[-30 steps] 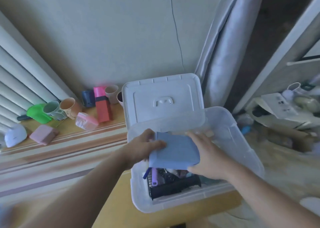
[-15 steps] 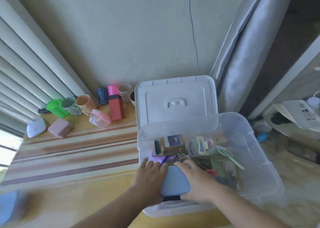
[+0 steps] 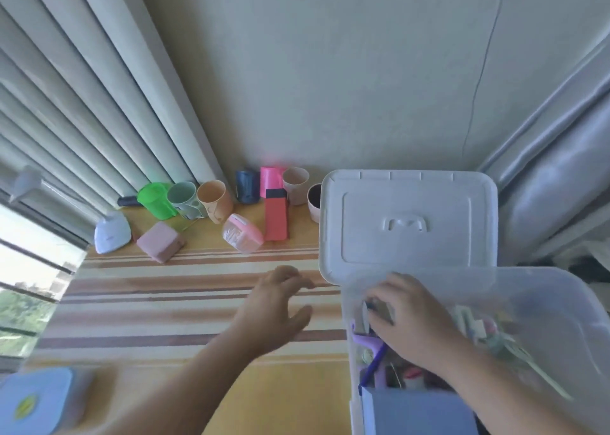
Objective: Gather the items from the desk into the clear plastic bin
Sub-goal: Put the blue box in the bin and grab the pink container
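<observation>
The clear plastic bin [image 3: 561, 302] sits at the right end of the desk [image 3: 280, 398], its white lid [image 3: 409, 223] propped upright behind it. The right hand [image 3: 412, 322] is inside the bin, palm down over the mixed contents; whether its fingers grasp anything cannot be determined. A blue flat case [image 3: 419, 411] lies in the near end of the bin. The left hand [image 3: 277, 306] hovers over the striped cloth [image 3: 158, 296], fingers spread, holding nothing. Along the wall stand a green cup [image 3: 155, 200], pale green mug [image 3: 185, 198], orange cup [image 3: 214, 200], navy cup [image 3: 247, 185] and red box [image 3: 275, 218]. A pink box [image 3: 160, 241] and wrapped pink item [image 3: 242, 233] lie nearer.
</observation>
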`<state>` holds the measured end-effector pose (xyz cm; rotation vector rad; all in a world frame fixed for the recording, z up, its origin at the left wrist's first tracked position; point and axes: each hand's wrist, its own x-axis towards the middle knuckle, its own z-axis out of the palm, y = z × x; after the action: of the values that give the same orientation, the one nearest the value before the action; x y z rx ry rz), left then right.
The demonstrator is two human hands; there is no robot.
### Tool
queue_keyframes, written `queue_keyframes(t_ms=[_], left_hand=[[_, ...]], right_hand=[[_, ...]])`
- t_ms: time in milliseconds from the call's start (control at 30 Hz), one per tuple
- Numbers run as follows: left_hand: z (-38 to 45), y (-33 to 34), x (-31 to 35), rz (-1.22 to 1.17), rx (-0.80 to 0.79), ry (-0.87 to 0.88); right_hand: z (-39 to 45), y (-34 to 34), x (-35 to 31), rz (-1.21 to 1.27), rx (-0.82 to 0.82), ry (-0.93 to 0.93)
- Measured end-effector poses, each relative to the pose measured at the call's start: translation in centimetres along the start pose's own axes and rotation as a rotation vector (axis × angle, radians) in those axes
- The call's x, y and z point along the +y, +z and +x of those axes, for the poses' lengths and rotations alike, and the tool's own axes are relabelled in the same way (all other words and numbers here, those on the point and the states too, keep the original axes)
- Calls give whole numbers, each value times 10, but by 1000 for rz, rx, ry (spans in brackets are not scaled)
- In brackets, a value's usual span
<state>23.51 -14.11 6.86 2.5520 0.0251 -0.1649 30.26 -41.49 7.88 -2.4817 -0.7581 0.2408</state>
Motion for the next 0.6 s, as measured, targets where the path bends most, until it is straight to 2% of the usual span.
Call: queue_keyframes(t_ms=[100, 167, 233, 300, 367, 433, 533, 600], left_hand=[[32, -29, -79, 101, 19, -207], [61, -46, -122, 107, -8, -379], [92, -54, -158, 122, -51, -465], [121, -53, -188, 254, -128, -413], [144, -45, -214, 405, -203, -301], [160, -37, -231, 487, -211, -163], [166, -35, -244, 444, -108, -18], [158, -36, -246, 325, -63, -51]], right_hand=[[64, 33, -42, 22, 8, -47], [107, 61, -68, 26, -91, -25], [144, 89, -89, 10, -239, 54], [172, 118, -100, -12, -352, 136], [187, 145, -103, -37, -396, 186], [192, 169, -99, -56, -408, 212], [191, 191, -92, -68, -395, 227], [189, 200, -91, -64, -348, 237]])
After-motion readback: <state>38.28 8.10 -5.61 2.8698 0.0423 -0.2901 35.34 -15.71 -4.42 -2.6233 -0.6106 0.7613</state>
